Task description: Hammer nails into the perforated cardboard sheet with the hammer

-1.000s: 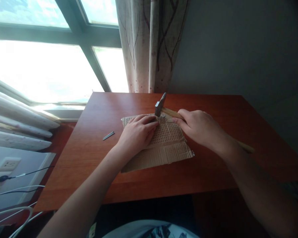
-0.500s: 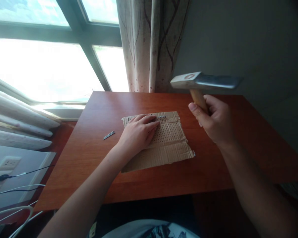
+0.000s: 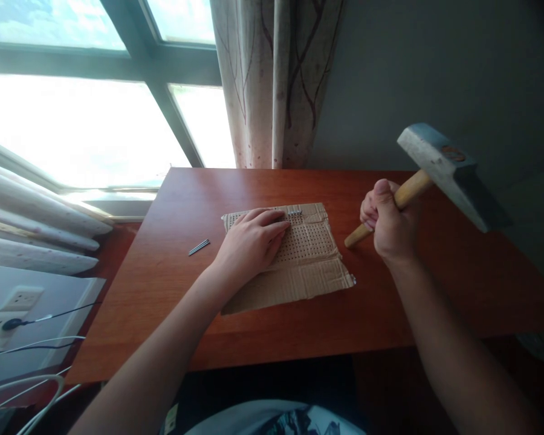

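Note:
A piece of brown cardboard (image 3: 308,275) full of small punched holes lies on the reddish wooden table (image 3: 263,338). My left hand (image 3: 251,241) rests flat on it, fingers stretched out, fingertips next to a short row of nail heads (image 3: 294,212) at its far edge. My right hand (image 3: 390,226) is closed round the wooden handle of a hammer (image 3: 448,172). The hammer is raised to the right of the cardboard, its grey steel head up and tilted away to the right, the handle's end pointing down toward the table.
Two loose nails (image 3: 198,246) lie on the table left of the cardboard. A window and a patterned curtain (image 3: 276,84) stand behind the table, a grey wall to the right. Wall sockets and white cables (image 3: 18,302) are at the lower left.
The hammer rose from the nails at the cardboard's far edge, then swung back and to the right, its head turning over. My left hand stayed flat on the cardboard.

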### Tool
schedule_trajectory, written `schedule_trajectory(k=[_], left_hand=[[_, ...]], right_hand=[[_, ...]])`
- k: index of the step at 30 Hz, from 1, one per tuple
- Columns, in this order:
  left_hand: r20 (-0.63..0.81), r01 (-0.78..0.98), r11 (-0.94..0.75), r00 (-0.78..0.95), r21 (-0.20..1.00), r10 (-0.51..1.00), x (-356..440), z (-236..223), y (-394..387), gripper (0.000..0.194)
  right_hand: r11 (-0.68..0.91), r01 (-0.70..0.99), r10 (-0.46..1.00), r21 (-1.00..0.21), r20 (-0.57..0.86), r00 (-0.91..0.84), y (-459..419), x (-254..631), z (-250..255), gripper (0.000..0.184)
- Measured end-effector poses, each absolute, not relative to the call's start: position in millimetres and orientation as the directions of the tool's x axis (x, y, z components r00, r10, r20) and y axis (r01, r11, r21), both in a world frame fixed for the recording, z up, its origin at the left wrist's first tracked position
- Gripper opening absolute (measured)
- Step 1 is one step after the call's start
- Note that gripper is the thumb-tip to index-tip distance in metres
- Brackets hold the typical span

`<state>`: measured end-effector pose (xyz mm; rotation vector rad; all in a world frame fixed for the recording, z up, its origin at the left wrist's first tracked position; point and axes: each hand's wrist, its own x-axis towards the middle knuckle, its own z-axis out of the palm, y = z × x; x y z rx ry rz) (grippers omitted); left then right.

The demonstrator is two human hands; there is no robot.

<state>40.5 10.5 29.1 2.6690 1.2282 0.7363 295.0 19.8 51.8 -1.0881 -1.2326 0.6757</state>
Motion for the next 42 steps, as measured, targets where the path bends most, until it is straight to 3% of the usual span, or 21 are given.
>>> schedule_trajectory(k=[11,17,20,24,33,42], left_hand=[[0.296,0.685,-0.654,0.583,0.321,0.756,37,49,11,0.034],[0.358,0.825,-0.387,0.243,0.413,0.901,-10,61,5,0.037],[0.231,0.942,-0.167,0.100,0.291,0.968,-47,49,5,0.037],[0.018,0.985,-0.038,0.035,0.168,0.999,-82,24,3,0.036],[-0.071,0.980,-0.006,0.021,0.201,0.997,-89,7,1,0.034],[-0.017,0.988,-0.033,0.036,0.151,0.999,-89,5,0,0.034]], right_hand=[[0.365,0.080,0.874,-0.927,0.371,0.313,24,300,47,0.063],[0.398,0.006,0.866,-0.917,0.377,0.329,24,308,48,0.060],[0.402,-0.029,0.864,-0.915,0.368,0.344,23,312,47,0.060],[0.419,-0.048,0.857,-0.907,0.378,0.350,22,314,47,0.061],[0.399,-0.038,0.873,-0.916,0.367,0.322,24,309,49,0.059],[0.401,-0.034,0.875,-0.916,0.371,0.311,24,306,51,0.058]])
